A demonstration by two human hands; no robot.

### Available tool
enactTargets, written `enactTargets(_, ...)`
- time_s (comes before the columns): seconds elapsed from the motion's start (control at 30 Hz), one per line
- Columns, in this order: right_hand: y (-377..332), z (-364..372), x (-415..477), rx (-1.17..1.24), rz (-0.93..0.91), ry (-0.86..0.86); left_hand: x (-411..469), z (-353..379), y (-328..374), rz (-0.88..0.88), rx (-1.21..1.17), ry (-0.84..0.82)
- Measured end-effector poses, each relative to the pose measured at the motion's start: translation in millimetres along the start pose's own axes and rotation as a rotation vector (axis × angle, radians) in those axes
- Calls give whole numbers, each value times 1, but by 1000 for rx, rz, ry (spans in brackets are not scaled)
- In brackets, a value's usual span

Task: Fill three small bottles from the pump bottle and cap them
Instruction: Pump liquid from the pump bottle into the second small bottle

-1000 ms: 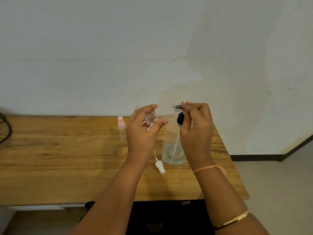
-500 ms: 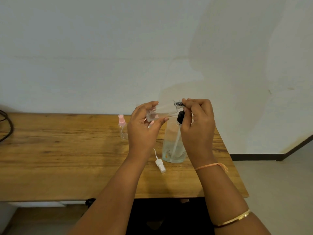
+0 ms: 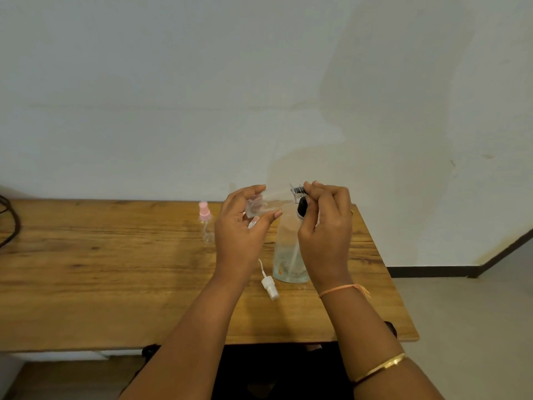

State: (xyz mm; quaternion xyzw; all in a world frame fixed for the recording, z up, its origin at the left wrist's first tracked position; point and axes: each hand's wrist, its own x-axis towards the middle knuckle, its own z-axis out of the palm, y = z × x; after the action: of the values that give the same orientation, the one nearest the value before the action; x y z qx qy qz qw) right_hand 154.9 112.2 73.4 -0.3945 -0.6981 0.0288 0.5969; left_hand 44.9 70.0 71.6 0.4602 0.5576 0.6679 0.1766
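My left hand (image 3: 240, 226) grips a small clear bottle (image 3: 272, 197), held on its side in the air with its neck pointing right. My right hand (image 3: 326, 226) pinches the dark cap (image 3: 298, 190) at that neck. Just behind and below the hands the tall clear pump bottle (image 3: 288, 255) with a black pump head (image 3: 301, 209) stands on the wooden table (image 3: 115, 269). A small clear bottle with a pink spray cap (image 3: 206, 223) stands upright left of my left hand. A loose white spray cap with its dip tube (image 3: 268, 285) lies on the table before the pump bottle.
The table's right edge (image 3: 386, 269) runs close to the pump bottle, with grey floor beyond. A black cable (image 3: 11, 223) curls at the far left. A pale wall stands directly behind the table.
Both hands with the small bottle have risen slightly against the table. The grips look the same, and the things on the table have not moved.
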Motion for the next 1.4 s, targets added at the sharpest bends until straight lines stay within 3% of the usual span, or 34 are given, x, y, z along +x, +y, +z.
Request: enactTargets(1.4,1,-1,5,-19,-27,-16,1,-2,-2,14,7,15)
